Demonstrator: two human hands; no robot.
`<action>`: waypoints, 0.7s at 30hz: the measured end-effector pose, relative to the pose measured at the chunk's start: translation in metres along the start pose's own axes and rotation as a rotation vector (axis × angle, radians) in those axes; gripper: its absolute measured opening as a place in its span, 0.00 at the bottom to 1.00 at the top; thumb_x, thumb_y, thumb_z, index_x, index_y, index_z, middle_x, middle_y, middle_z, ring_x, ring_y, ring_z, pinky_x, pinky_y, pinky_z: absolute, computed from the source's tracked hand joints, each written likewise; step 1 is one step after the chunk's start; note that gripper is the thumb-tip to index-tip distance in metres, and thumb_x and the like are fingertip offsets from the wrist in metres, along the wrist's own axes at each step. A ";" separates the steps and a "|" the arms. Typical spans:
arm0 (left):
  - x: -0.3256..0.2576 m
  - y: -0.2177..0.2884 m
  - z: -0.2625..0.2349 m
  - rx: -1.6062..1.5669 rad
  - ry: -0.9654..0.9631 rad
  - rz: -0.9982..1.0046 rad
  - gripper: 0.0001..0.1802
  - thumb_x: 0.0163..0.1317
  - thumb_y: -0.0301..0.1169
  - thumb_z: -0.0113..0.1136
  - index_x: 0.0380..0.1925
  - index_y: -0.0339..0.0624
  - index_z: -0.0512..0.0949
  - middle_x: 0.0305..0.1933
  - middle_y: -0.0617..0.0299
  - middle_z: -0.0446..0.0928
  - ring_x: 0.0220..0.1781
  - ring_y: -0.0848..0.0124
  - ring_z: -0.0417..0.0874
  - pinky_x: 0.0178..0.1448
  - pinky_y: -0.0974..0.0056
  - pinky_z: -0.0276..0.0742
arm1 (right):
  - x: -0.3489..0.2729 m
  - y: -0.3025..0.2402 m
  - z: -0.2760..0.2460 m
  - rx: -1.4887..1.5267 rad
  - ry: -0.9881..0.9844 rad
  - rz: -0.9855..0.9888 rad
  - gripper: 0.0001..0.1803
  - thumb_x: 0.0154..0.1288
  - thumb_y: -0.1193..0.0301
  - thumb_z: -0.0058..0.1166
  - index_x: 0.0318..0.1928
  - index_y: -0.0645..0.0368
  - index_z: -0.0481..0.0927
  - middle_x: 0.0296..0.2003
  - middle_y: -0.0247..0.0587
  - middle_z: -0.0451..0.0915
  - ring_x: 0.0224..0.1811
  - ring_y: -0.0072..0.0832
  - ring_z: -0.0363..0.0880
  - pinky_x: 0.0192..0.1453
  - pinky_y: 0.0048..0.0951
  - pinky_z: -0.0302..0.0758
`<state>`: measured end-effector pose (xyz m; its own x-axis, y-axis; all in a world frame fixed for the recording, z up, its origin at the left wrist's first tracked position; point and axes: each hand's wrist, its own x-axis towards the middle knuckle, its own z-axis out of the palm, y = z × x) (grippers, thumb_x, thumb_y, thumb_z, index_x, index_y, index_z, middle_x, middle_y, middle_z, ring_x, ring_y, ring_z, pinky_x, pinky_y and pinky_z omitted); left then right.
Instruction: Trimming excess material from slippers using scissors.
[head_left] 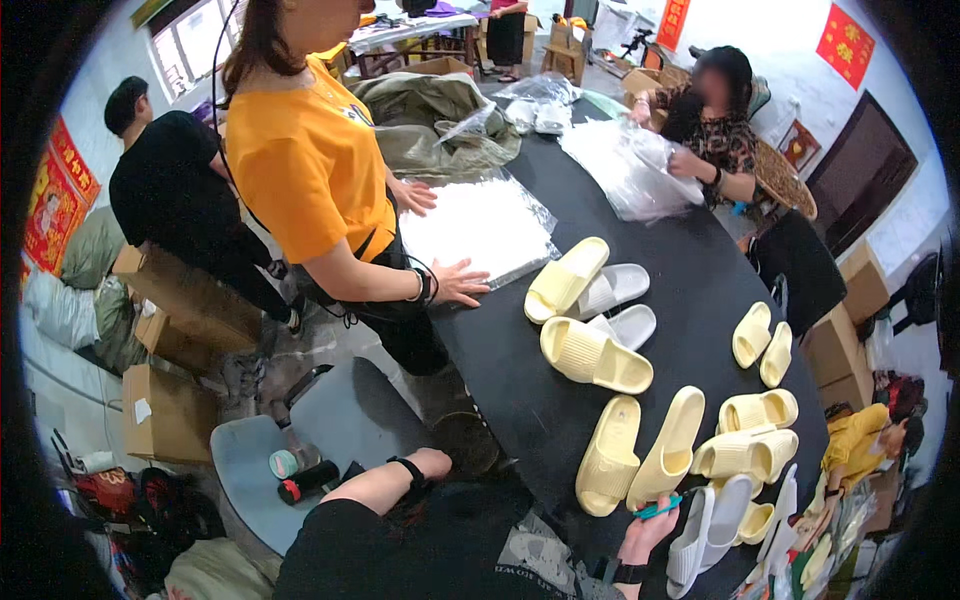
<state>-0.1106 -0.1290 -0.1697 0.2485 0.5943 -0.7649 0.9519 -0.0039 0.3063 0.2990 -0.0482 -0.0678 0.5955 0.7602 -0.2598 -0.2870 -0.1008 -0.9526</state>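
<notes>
My right hand (645, 537), at the table's near edge, is closed round teal-handled scissors (658, 508); their blades are hard to make out. Next to it are a pair of pale yellow slippers (608, 455) and grey slippers (725, 520) standing on edge. Away to the left, my left hand (430, 464) hangs low between the chair and the table, its fingers hidden. Farther up the table lie more yellow slippers (597, 356) with grey slippers (612, 288) beside them. Small yellow slippers (752, 335) and stacked yellow ones (758, 410) are at the right.
Across the black table (520, 390), a person in orange (300, 170) presses both hands on a stack of clear bags (480, 230). Another person (725, 140) handles plastic bags (630, 165). A grey chair (380, 410) holding bottles stands left; cardboard boxes (165, 415) lie beyond.
</notes>
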 end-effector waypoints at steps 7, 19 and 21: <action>0.009 0.025 -0.034 -0.143 0.256 -0.021 0.13 0.56 0.32 0.51 0.34 0.34 0.79 0.39 0.45 0.79 0.45 0.51 0.80 0.44 0.52 0.77 | 0.008 -0.010 -0.002 -0.059 0.018 -0.092 0.18 0.59 0.73 0.52 0.51 0.59 0.69 0.37 0.35 0.74 0.29 0.22 0.73 0.22 0.22 0.70; 0.037 0.172 -0.145 -0.621 0.331 0.616 0.35 0.61 0.36 0.52 0.66 0.43 0.49 0.32 0.43 0.78 0.32 0.53 0.81 0.36 0.55 0.76 | 0.029 0.010 -0.056 -0.331 0.193 -0.218 0.28 0.59 0.78 0.51 0.60 0.65 0.61 0.45 0.45 0.72 0.27 0.24 0.71 0.23 0.21 0.67; 0.060 0.189 -0.137 -0.514 0.347 0.569 0.35 0.61 0.38 0.52 0.65 0.43 0.51 0.33 0.42 0.78 0.34 0.50 0.81 0.37 0.52 0.76 | 0.025 0.003 -0.057 -0.365 0.190 -0.196 0.28 0.59 0.78 0.52 0.60 0.65 0.61 0.47 0.46 0.72 0.30 0.25 0.72 0.25 0.21 0.68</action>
<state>0.0595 0.0155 -0.0799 0.5166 0.8264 -0.2239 0.4773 -0.0608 0.8767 0.3558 -0.0664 -0.0860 0.7494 0.6593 -0.0608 0.1078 -0.2122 -0.9713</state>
